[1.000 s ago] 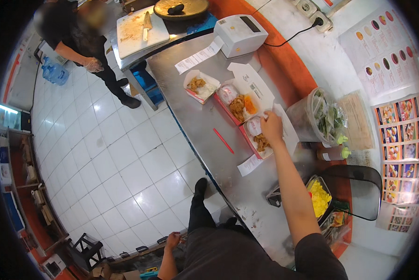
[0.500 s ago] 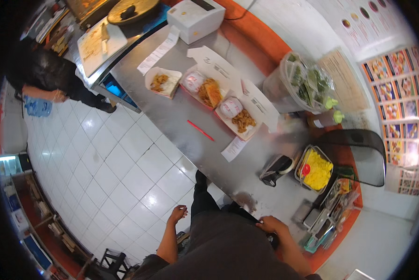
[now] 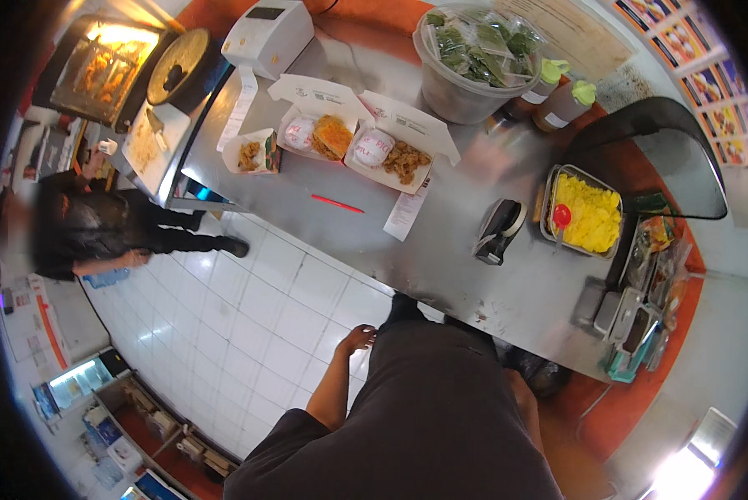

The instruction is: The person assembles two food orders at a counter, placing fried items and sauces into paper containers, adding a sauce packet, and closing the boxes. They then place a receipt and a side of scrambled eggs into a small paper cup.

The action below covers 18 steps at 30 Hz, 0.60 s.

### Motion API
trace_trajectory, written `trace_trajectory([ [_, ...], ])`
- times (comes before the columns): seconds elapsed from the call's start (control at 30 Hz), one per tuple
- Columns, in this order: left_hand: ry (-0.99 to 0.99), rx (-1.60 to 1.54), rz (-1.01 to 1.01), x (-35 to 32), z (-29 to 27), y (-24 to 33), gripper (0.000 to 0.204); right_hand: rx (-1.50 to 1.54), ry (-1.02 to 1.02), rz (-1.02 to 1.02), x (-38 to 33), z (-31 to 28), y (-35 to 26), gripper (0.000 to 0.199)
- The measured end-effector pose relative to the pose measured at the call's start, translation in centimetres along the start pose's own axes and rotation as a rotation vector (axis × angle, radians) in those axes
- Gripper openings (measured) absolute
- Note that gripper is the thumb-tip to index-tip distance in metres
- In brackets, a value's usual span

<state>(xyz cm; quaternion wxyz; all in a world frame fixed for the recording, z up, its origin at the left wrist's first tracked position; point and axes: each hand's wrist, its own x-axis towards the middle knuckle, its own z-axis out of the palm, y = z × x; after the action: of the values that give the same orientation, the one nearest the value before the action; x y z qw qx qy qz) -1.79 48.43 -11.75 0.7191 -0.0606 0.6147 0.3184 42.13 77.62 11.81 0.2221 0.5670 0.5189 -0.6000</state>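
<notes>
My left hand [image 3: 359, 338] hangs beside my body over the tiled floor, fingers loosely bent and nothing visible in them. My right forearm [image 3: 527, 410] shows at my other side, but the hand is hidden behind my body. On the steel counter [image 3: 441, 275] in front of me stand two open-lidded meal boxes. The left box [image 3: 317, 136] holds a wrapped round bundle and a browned fried piece; the right box [image 3: 391, 158] holds a similar bundle and brown shredded food. A smaller box [image 3: 251, 156] of brown food sits left of them. A red pen [image 3: 337, 203] lies nearer me.
A tape dispenser [image 3: 501, 233] and a tray of yellow food [image 3: 589, 212] with a red spoon stand at right. Behind are a tub of leafy packets [image 3: 478, 62] and squeeze bottles [image 3: 565, 106]. A white printer [image 3: 269, 37] is at back left. Another person [image 3: 99, 225] stands at left.
My view has shifted, bringing the lit oven at the far left into sight. My right hand, earlier visible at the counter's edge, has dropped behind my body. The other person has raised an arm.
</notes>
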Motion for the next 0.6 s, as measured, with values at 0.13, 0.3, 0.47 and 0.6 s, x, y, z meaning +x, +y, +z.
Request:
trace_trajectory([
  [0.13,0.063,0.143,-0.059,-0.6,-0.5,4.2,0.04,0.235,-0.104,-0.072,-0.3,1.1,-1.5,0.036],
  [0.3,0.141,0.185,-0.09,-2.1,-1.3,5.5,0.04,0.218,-0.135,-0.068,2.4,0.7,2.7,0.031],
  [0.47,0.143,0.172,-0.086,-2.9,-1.3,3.7,0.04,0.129,-0.155,-0.06,1.8,0.7,3.4,0.029],
  [0.6,0.109,0.136,-0.115,-1.9,-1.0,-0.2,0.04,0.419,-0.178,-0.045,1.0,0.8,6.4,0.03],
])
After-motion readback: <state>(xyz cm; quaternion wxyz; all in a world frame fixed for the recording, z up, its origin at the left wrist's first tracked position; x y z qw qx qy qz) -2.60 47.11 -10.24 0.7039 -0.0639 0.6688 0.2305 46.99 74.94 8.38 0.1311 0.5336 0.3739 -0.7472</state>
